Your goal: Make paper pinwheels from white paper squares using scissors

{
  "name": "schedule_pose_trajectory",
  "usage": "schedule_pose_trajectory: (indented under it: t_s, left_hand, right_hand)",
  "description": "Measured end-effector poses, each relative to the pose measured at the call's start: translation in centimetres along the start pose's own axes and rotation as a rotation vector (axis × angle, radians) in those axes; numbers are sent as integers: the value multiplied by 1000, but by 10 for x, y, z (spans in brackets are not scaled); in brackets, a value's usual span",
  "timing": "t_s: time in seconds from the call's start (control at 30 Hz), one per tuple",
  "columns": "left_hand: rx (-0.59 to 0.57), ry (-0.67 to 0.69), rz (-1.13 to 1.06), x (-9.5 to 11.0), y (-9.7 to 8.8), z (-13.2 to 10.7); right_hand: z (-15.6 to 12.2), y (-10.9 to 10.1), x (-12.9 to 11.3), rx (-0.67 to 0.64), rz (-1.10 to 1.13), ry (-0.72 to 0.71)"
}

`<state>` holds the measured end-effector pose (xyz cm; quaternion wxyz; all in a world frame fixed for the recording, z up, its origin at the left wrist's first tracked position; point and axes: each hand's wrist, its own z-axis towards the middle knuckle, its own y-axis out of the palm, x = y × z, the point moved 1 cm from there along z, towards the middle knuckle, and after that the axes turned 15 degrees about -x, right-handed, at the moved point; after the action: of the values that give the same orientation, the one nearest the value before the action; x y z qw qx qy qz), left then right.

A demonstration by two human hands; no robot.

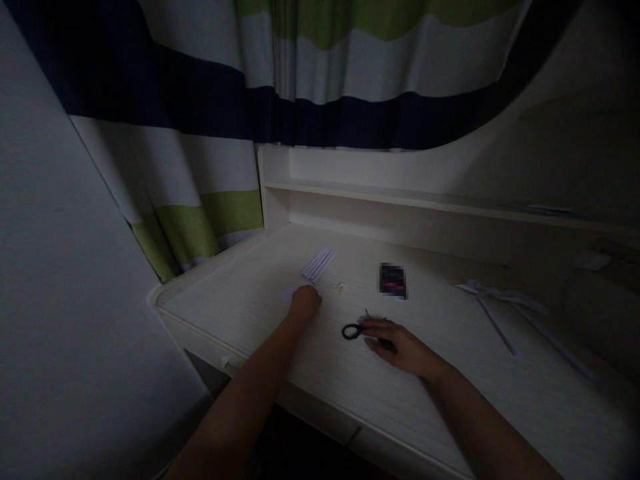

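Note:
My right hand [400, 343] is closed over a pair of scissors on the desk. One black ring handle [351, 331] sticks out to the left of the fingers, and the palm hides much of the rest. Further left, my left hand [306, 301] rests low on the desk with its fingers curled in. A pale piece of paper shows faintly beside those fingers; whether they grip it is hidden. Just beyond lies a stack of white paper strips [319, 265] with dark lines between them. Small pale scraps [340, 287] lie between the two hands.
A dark blurred packet [393, 281] with a pink band lies beyond my right hand. Long white strips and crumpled clear wrapping [500, 297] are at the right. A low shelf [400, 198] runs along the back of the white desk [240, 300], with striped curtains [210, 160] behind.

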<state>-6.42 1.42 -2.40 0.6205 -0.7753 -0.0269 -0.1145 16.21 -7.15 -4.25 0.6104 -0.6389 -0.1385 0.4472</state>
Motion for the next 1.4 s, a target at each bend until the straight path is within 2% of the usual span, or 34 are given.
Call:
schedule_pose_trajectory:
  t_s: [0.27, 0.5, 0.83, 1.07, 1.27, 1.33, 1.4]
  left_hand:
    - [118, -99, -32, -3, -5, -11]
    - [152, -133, -41, -3, -8, -15]
    - [196, -159, -37, -6, -12, -21]
    - [265, -196, -55, -10, -18, -28]
    - [441, -165, -112, -11, -22, -35]
    - [545, -89, -146, -10, -22, -36]
    - [656, 48, -176, -9, -20, -36]
  right_hand:
    - [0, -3, -4, 27, 31, 14]
    - [1, -3, -3, 27, 68, 2]
    - [2, -5, -6, 12, 6, 11]
    - [3, -4, -5, 34, 22, 5]
    - [3, -7, -2, 143, 35, 60]
    - [3, -8, -2, 180, 57, 82]
    - [4, -8, -6, 214, 111, 103]
